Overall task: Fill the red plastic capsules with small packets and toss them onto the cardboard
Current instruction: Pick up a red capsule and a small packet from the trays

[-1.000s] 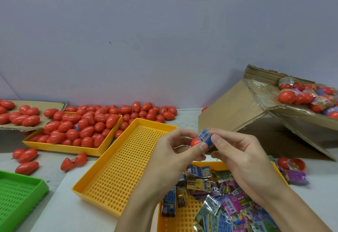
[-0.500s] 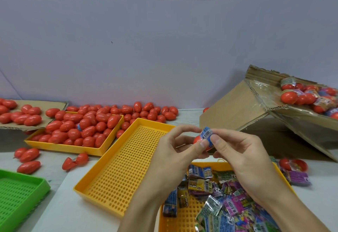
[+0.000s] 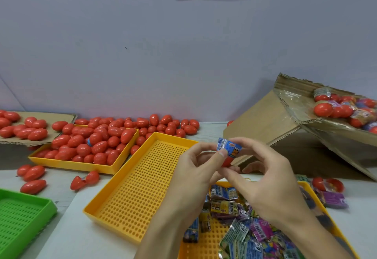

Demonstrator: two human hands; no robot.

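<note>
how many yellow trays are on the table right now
3: one yellow tray at left, heaped with red capsules; one in the middle, holding nothing; one near the hands, holding packets, partly hidden by the arms. Others may lie out of view.

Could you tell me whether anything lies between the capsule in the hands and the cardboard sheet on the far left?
Yes: the empty yellow tray and the capsule-filled yellow tray lie below a leftward toss from the capsule to the cardboard.

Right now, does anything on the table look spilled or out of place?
Yes. Several red capsules lie loose on the table left of the full yellow tray, outside any tray. One open capsule lies there with its halves spread apart.
</note>
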